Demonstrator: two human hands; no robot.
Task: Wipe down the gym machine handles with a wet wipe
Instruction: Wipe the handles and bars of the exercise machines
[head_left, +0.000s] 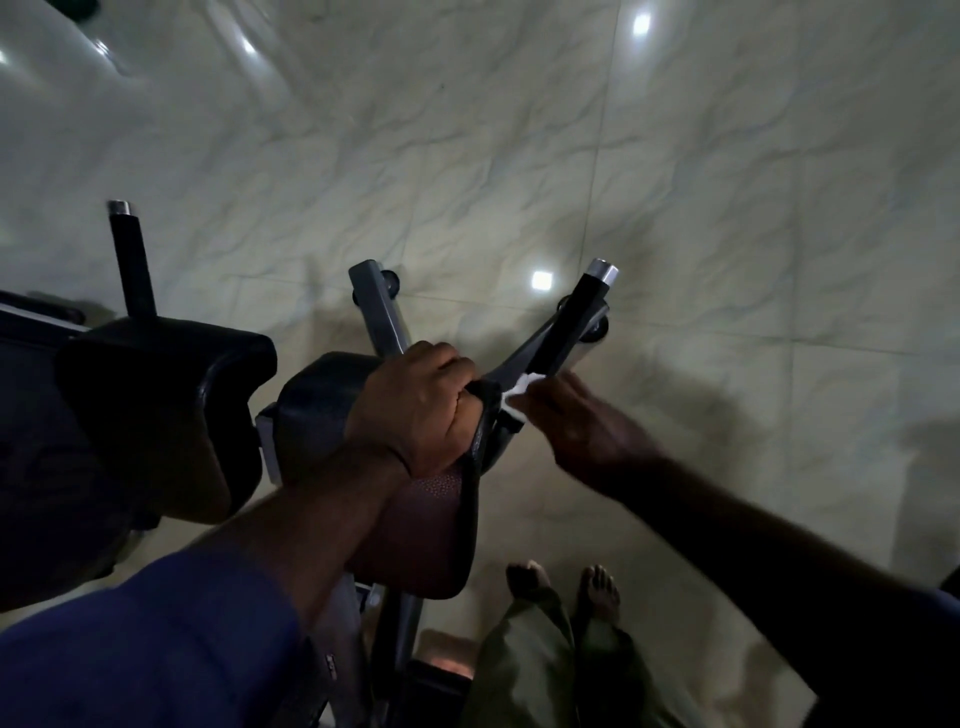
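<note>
A black machine handle with a silver end cap slants up to the right at the middle of the view. My right hand holds a white wet wipe against the handle's lower end. My left hand grips the front edge of a black and maroon arm pad just left of the wipe. A second black handle with a silver cap stands upright at the left, untouched.
Large black pads of the machine fill the left side. Grey frame legs with small wheels rest on a glossy marble tile floor. My bare feet stand below the right handle.
</note>
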